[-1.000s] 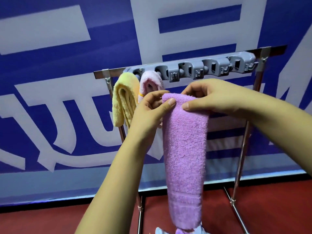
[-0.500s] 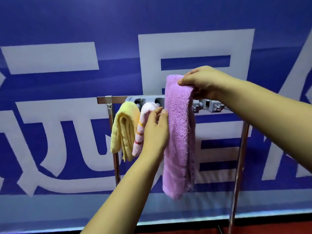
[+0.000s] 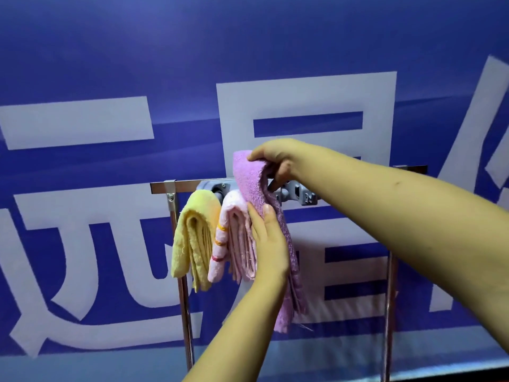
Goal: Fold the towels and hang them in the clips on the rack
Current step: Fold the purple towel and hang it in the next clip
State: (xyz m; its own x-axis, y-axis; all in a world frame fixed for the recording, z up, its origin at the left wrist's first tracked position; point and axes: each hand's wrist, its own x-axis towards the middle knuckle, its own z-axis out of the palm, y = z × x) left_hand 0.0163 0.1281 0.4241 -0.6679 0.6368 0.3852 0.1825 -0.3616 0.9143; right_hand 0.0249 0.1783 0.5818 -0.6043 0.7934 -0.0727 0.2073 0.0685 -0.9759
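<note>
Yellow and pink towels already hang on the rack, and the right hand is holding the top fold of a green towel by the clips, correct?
Not quite: the head view shows the towel in the right hand is purple, not green. The yellow towel and pink towel do hang on the rack.

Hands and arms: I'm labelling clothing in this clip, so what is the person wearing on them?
Nothing visible. The left hand and the right hand are bare, with no gloves, rings or watch showing. Both forearms are uncovered as far as the picture's edge, so no sleeve shows. The right forearm bears a small dark mark.
</note>
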